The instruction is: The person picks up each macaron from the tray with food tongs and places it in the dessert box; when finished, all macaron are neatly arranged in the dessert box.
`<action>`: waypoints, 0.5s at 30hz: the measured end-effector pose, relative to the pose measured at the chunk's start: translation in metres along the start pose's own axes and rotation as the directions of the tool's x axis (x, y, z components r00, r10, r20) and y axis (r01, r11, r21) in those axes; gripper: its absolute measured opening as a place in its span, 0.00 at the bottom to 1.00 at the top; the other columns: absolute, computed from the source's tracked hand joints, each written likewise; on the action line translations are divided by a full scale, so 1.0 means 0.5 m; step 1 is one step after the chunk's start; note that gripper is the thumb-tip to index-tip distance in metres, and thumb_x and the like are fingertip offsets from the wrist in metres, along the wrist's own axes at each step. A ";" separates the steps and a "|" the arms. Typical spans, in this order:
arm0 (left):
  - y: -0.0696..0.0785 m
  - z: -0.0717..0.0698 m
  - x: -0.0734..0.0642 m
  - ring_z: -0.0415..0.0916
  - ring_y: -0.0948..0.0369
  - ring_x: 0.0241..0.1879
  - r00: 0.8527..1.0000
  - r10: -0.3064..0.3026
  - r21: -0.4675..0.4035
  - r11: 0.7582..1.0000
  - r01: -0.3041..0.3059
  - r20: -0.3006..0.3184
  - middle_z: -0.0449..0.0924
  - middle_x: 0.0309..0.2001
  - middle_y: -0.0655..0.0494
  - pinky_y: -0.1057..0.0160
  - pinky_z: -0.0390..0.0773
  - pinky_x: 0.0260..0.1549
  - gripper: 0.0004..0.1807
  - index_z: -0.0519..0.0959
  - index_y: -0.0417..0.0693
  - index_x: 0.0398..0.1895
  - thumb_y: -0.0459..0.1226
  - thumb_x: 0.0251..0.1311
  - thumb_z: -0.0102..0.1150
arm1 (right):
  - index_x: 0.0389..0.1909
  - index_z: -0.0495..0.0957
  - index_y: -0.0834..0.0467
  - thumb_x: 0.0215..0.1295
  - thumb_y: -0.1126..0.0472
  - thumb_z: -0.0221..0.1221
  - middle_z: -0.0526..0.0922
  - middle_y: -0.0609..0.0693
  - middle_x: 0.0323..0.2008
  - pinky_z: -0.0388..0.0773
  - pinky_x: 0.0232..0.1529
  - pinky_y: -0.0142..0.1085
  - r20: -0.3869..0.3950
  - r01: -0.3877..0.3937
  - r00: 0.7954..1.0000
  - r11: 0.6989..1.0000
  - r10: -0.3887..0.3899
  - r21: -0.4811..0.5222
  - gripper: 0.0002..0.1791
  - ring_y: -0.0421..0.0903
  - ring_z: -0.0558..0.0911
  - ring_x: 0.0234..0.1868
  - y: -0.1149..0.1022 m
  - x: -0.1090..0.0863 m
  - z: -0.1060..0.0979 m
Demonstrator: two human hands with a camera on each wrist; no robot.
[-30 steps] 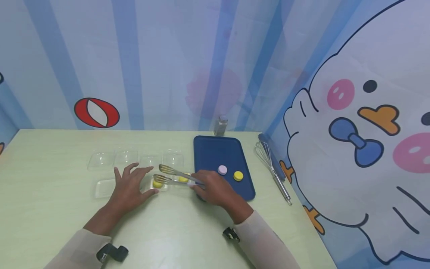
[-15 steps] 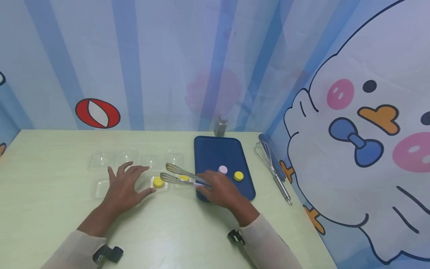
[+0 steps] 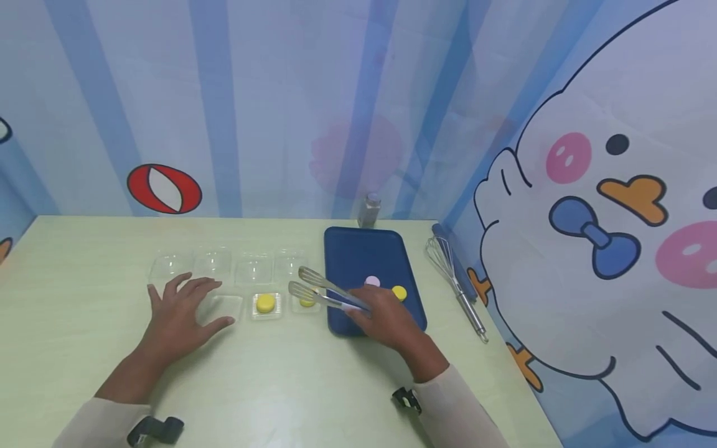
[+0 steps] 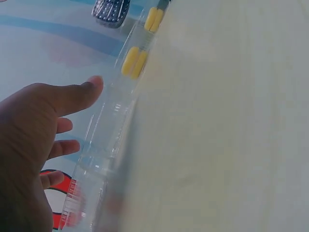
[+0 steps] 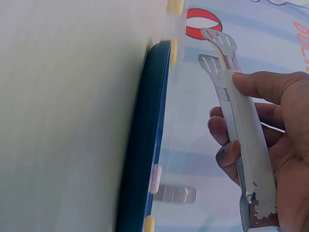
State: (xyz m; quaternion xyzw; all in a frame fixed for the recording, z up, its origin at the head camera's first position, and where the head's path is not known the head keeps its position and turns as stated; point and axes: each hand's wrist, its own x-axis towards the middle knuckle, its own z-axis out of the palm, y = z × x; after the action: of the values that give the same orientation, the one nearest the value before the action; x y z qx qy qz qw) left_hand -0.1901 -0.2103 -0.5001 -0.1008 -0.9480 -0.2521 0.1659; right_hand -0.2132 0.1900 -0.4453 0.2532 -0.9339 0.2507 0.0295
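Note:
My left hand (image 3: pixel 175 320) hovers with its fingers spread over the left end of a row of clear plastic boxes; in the left wrist view nothing lies between its thumb and fingers. Just right of the thumb is an empty clear box (image 3: pixel 226 307). One yellow macaron (image 3: pixel 266 303) sits in the box beyond that. A second yellow macaron (image 3: pixel 307 302) lies in the rightmost box, partly hidden by the tongs. My right hand (image 3: pixel 386 316) grips the metal tongs (image 5: pixel 248 128) by their handle, slotted ends apart with nothing between them.
Open clear lids (image 3: pixel 254 270) stand behind the boxes. The blue tray (image 3: pixel 361 249) to their right bears a pink macaron (image 3: pixel 372 281) and a yellow macaron (image 3: pixel 399 292). A small bottle (image 3: pixel 368 212) stands behind it; a whisk (image 3: pixel 462 298) lies at the table's right edge.
My left hand has moved left, away from the box with the yellow macaron, uncovering the empty box. The right hand has drawn the tongs right, toward the tray.

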 end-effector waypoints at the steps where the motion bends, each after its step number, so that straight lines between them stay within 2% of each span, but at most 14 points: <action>1: -0.003 -0.001 -0.001 0.60 0.29 0.75 1.000 -0.003 -0.002 1.000 0.003 0.006 0.80 0.67 0.36 0.05 0.39 0.67 0.41 0.79 0.45 0.67 0.52 0.52 0.83 | 0.61 0.87 0.60 0.77 0.57 0.67 0.92 0.54 0.56 0.90 0.58 0.52 -0.008 -0.002 1.000 1.000 0.002 0.001 0.18 0.52 0.90 0.56 0.002 -0.002 -0.001; 4: -0.009 -0.001 -0.003 0.59 0.29 0.76 1.000 -0.012 -0.017 1.000 0.012 0.024 0.80 0.68 0.36 0.05 0.37 0.68 0.42 0.78 0.46 0.68 0.52 0.52 0.84 | 0.61 0.87 0.60 0.75 0.57 0.68 0.92 0.55 0.56 0.90 0.56 0.52 -0.030 -0.017 0.999 1.000 0.018 0.002 0.18 0.53 0.91 0.55 0.008 -0.010 -0.004; 9: -0.014 0.001 -0.003 0.58 0.29 0.76 1.000 -0.020 -0.031 0.999 0.021 0.020 0.80 0.68 0.35 0.06 0.36 0.68 0.43 0.78 0.47 0.68 0.51 0.51 0.85 | 0.64 0.85 0.63 0.76 0.58 0.67 0.90 0.59 0.59 0.88 0.56 0.54 -0.055 -0.034 0.998 0.999 0.035 0.016 0.21 0.55 0.90 0.57 0.023 -0.022 -0.013; 15: -0.017 0.001 -0.007 0.58 0.30 0.76 1.000 -0.017 -0.020 1.000 0.017 0.010 0.81 0.67 0.35 0.06 0.35 0.69 0.42 0.78 0.48 0.68 0.51 0.51 0.84 | 0.65 0.85 0.63 0.75 0.57 0.68 0.91 0.58 0.51 0.87 0.51 0.53 -0.072 -0.123 0.990 0.992 0.125 0.029 0.22 0.52 0.88 0.49 0.048 -0.036 -0.026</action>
State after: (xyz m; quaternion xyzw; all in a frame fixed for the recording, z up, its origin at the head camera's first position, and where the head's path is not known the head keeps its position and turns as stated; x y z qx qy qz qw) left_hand -0.1896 -0.2176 -0.5057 -0.0956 -0.9471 -0.2624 0.1579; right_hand -0.2102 0.2226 -0.4484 0.1856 -0.9430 0.2727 0.0451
